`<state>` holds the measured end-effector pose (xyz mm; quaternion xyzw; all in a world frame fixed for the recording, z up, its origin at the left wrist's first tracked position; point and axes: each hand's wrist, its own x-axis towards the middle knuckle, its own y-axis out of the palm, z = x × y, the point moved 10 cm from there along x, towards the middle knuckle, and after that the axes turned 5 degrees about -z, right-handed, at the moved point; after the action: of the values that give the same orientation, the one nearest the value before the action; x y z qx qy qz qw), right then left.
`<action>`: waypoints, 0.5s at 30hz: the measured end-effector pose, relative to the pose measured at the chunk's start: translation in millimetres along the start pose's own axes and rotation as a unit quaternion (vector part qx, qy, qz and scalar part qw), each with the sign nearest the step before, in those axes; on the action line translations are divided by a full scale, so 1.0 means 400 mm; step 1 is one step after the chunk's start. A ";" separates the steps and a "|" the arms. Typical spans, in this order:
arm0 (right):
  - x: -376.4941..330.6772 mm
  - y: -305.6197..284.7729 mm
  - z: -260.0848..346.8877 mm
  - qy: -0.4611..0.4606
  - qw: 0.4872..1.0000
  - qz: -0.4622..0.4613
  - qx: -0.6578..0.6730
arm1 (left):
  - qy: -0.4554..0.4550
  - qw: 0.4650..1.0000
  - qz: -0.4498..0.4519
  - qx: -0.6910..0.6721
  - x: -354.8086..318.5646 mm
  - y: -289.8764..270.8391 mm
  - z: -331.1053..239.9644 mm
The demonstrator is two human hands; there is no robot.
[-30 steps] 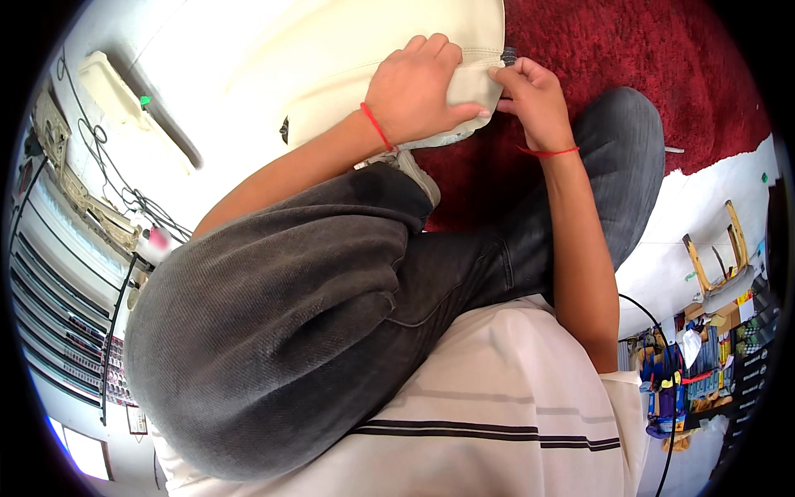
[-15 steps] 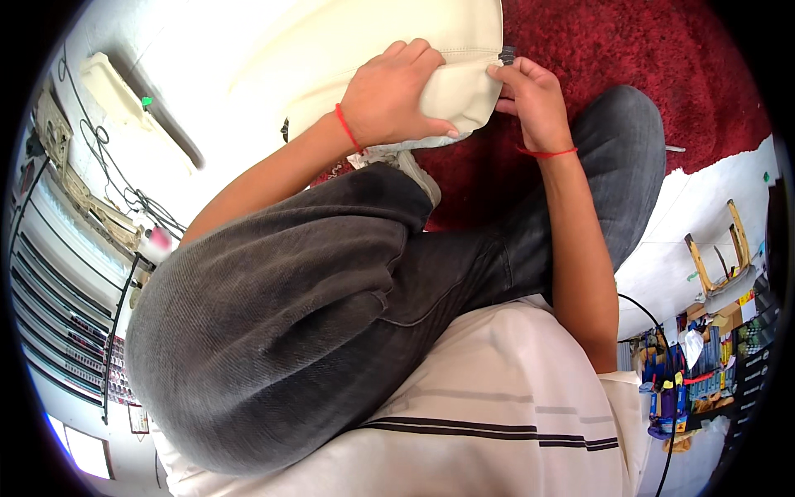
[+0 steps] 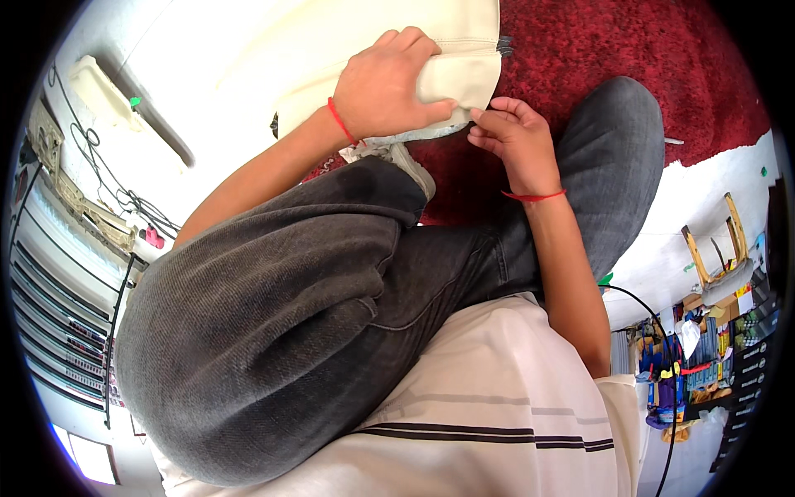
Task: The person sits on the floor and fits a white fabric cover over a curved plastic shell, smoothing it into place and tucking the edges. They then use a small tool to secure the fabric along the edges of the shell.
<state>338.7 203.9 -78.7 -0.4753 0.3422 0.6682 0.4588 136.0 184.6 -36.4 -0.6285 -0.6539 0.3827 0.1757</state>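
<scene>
A cream, leather-like upholstery cover (image 3: 464, 70) with a stitched seam lies at the top of the head view, over a padded shape. My left hand (image 3: 385, 83) rests on it with fingers and thumb spread apart, the thumb reaching along the near edge. At the cover's near right corner, my right hand (image 3: 517, 137) pinches the edge between thumb and forefinger, its other fingers loosely curled. Dark material (image 3: 504, 45) pokes out at the seam's right end. Whitish-blue lining (image 3: 443, 132) shows beneath the near edge. The underside is hidden.
My bent legs in dark jeans (image 3: 273, 306) fill the middle. A shaggy red carpet (image 3: 580, 50) lies beyond. Cables (image 3: 103, 170) and a cream molded panel (image 3: 112, 95) are at left. A small wooden-legged frame (image 3: 720, 257) and cluttered goods (image 3: 687, 356) stand at right.
My right hand has shifted from the seam's end down the cover's right edge to the near corner, close to my left thumb. My left hand stays on the cover.
</scene>
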 end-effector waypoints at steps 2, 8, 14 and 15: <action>-0.004 0.001 -0.017 0.032 0.999 0.000 0.029 | -0.009 1.000 -0.001 0.005 -0.002 0.000 0.003; 0.002 -0.003 0.024 -0.054 0.982 -0.033 -0.179 | -0.021 1.000 0.000 0.020 0.001 0.005 0.011; -0.009 0.031 0.072 -0.113 0.950 0.000 -0.291 | -0.027 0.999 -0.001 0.041 0.000 0.014 0.007; -0.003 0.035 0.058 -0.074 0.974 0.019 -0.215 | -0.028 0.999 -0.004 0.042 0.002 0.011 0.008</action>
<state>318.4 219.4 -70.2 -0.5054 0.1648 0.7679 0.3575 136.6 183.9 -42.0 -0.6068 -0.6446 0.4268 0.1849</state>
